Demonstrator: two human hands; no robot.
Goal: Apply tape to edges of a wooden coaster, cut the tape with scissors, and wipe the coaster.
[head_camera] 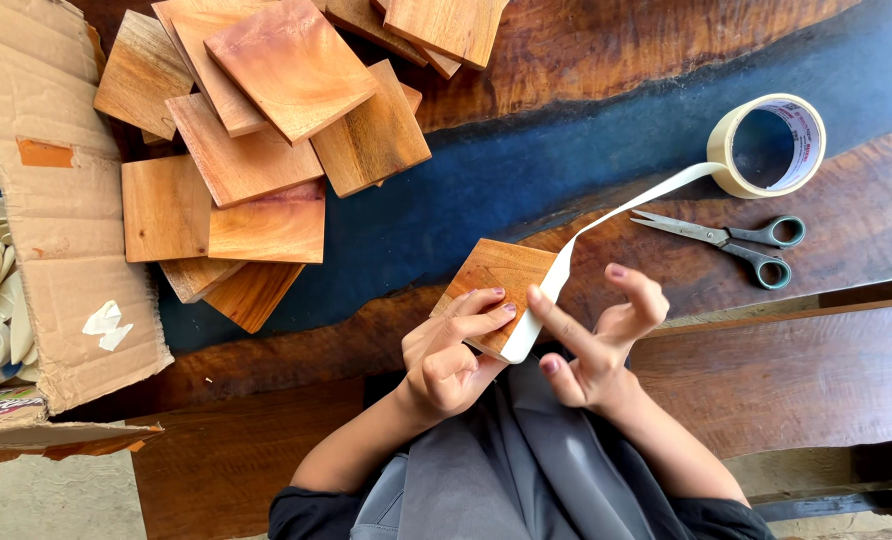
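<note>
My left hand (449, 355) grips a small square wooden tile (494, 285) by its near edge, just above my lap. A strip of cream masking tape (626, 205) runs from the tape roll (768, 145) across the table and folds over the tile's right edge. My right hand (596, 335) presses the tape end against that edge with the index finger; its other fingers are spread apart.
A heap of several square wooden tiles (266, 130) lies at the upper left. Grey-handled scissors (731, 238) rest right of the tile, below the roll. An open cardboard box (61, 200) with tape rolls stands at the left edge. The wooden table (586, 60) has a dark blue band.
</note>
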